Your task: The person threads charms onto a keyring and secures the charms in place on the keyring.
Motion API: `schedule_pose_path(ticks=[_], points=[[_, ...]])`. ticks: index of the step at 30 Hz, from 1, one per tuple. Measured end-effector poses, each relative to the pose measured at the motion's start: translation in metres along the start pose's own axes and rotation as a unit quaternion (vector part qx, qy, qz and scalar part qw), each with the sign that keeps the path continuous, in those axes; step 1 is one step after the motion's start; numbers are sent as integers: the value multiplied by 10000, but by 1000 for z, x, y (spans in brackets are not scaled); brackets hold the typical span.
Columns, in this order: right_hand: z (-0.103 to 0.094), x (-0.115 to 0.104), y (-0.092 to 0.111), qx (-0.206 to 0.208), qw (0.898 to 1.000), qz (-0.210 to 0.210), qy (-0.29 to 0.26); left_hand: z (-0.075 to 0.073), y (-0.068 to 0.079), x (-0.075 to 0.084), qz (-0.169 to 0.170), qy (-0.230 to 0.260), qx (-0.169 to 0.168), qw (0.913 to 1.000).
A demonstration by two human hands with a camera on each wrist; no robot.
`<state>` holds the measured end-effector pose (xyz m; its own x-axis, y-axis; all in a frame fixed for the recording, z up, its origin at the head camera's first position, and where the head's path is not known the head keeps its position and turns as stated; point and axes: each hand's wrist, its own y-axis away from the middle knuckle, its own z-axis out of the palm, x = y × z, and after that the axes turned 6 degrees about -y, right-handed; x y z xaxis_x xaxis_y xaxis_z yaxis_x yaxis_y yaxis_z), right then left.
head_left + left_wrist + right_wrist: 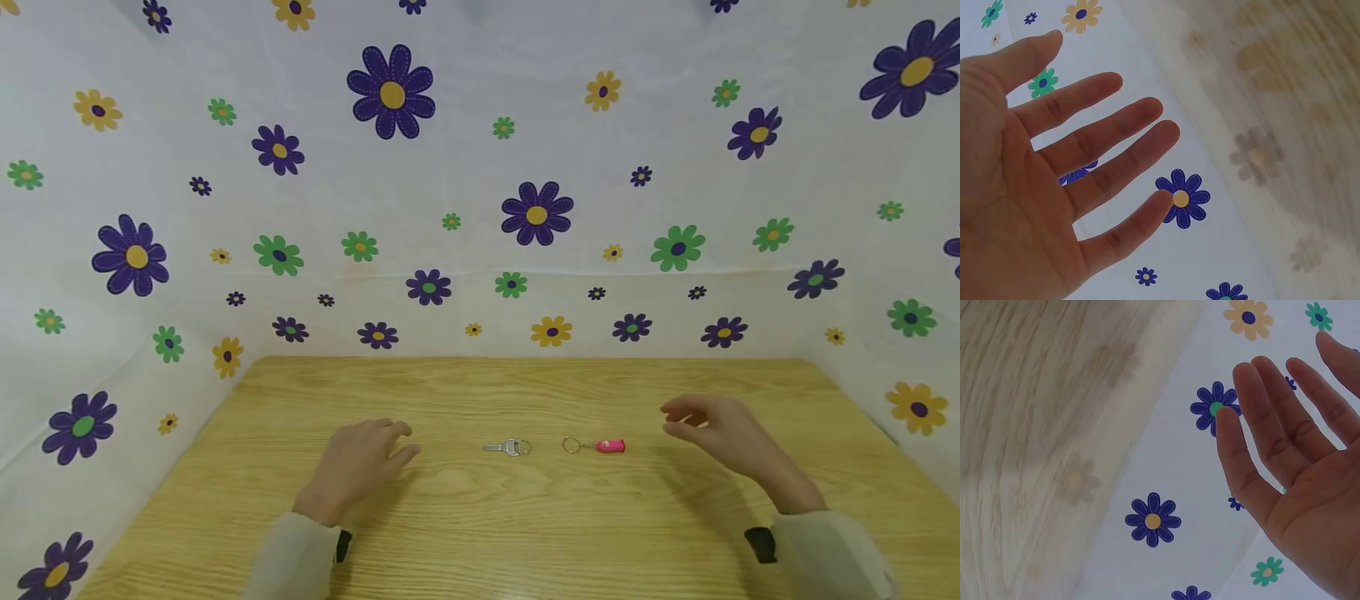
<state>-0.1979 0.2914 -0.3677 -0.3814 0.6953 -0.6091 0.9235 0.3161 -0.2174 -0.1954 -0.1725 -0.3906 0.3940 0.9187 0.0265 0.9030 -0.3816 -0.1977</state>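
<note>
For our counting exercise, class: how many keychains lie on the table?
2: a silver keychain, nearer the left hand, and a pink keychain, nearer the right hand. Both lie uncovered on the table.

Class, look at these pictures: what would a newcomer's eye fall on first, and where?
Probably the flowered sheet, boldly patterned in purple, yellow and green, behind and beside the wooden table. The bright pink keychain might come next, lying on the table to the right of a silvery keychain, between the left hand and right hand.
</note>
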Motion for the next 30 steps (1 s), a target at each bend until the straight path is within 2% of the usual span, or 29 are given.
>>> schedule_pose_path(ticks=[7, 16, 22, 30], points=[[6, 1, -6, -46, 9998, 102, -183, 4, -10, 5, 4, 79, 75, 9999], [14, -2, -15, -209, 9990, 127, -373, 0, -15, 6, -177, 703, -323, 9968], [19, 1, -20, -286, 9986, 131, -414, 1, -21, 5, -125, 1770, -821, 9807], [21, 5, -25, -479, 9966, -34, -672, 7, -29, 0, 182, 2525, -853, 9636]])
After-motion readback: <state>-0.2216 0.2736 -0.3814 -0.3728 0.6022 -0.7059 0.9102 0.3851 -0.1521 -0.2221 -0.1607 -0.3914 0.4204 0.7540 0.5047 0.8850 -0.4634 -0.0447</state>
